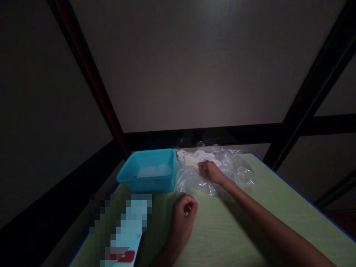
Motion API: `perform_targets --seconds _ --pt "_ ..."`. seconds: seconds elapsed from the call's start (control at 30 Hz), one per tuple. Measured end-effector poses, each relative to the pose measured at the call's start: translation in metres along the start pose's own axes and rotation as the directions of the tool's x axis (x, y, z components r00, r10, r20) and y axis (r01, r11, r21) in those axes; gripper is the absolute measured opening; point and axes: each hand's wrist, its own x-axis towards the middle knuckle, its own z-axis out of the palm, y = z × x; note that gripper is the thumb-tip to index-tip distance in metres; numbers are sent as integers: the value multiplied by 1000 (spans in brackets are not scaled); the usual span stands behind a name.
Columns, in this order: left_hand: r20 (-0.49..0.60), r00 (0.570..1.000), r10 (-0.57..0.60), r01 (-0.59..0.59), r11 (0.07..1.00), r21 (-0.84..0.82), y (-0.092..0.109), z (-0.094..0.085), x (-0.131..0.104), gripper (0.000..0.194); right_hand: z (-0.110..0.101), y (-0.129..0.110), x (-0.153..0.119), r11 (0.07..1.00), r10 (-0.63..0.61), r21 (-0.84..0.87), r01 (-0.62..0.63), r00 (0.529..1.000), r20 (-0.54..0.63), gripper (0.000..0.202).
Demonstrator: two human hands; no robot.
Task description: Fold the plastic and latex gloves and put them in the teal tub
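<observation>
My right hand [211,171] reaches to the far side of the table, its fingers closed at the edge of a soft white cloth-like item [204,156]. That white item lies on or in a crumpled clear plastic bag [236,167]; its exact kind is hard to make out in the dim light. Nearer to me, my left hand [183,213] is raised over the table, fingers curled round to the thumb with a hollow between them and nothing seen inside. Left of the bag stands a turquoise plastic basket [148,184] holding some flat whitish things [154,171].
A long pale-blue item with a red patch [129,230], partly blurred by pixels, lies at the table's front left. The light green table [222,230] has a blue edge. Dark-framed panels [205,74] rise behind it.
</observation>
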Motion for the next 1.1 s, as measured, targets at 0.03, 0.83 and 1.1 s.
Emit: perform_targets --seconds 0.03,0.83,1.1 --pt "4 1000 -3 3 1000 0 0 0 0 14 0 0 3 1000 13 23 -13 1000 2 20" --pt "197 949 -248 315 798 -513 -5 -3 -4 41 -138 -117 -103 388 -244 828 406 911 -333 43" --pt "478 769 -423 634 595 -494 15 1 -34 37 -43 -50 -117 187 236 982 -19 971 -26 29"
